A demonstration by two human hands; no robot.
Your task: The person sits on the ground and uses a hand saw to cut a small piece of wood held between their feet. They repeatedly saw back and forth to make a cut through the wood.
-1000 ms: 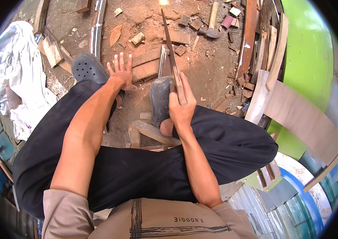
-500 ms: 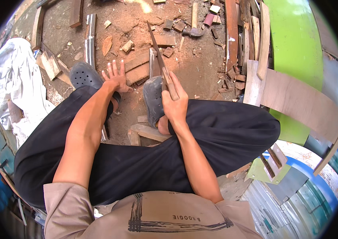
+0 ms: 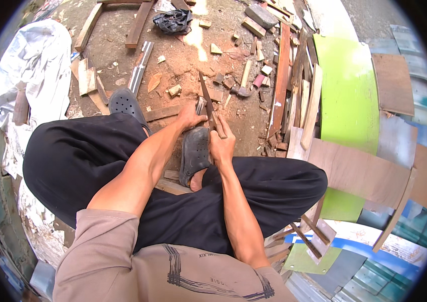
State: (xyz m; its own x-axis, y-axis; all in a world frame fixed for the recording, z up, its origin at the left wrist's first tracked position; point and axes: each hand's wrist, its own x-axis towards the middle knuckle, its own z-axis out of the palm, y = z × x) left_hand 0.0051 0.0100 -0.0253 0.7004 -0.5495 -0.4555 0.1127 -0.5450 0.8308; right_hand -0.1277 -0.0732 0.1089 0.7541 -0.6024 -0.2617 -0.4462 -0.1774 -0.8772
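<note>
My right hand [image 3: 222,143] is closed round the wooden handle of a handsaw [image 3: 206,96], whose narrow dark blade points away from me. Left of the blade, my left hand [image 3: 189,116] bears down on a narrow, pale-edged piece of wood [image 3: 201,105], its thumb toward the saw. The fingers look bent round that piece, partly hidden behind the hand. My right foot, in a dark clog [image 3: 195,151], is just below both hands. A brown board [image 3: 164,112] lies on the ground left of my left hand.
A hammer [image 3: 244,83] lies beyond the saw among several wood offcuts [image 3: 174,90]. Long planks [image 3: 279,85] and a green panel [image 3: 349,95] line the right side. A white cloth [image 3: 32,70] is at the left, a black plastic bag [image 3: 172,21] at the far end.
My left hand has moved right, from spread over the boards to the narrow piece beside the saw. The saw stays in my right hand. The view has shifted, showing more of the far ground.
</note>
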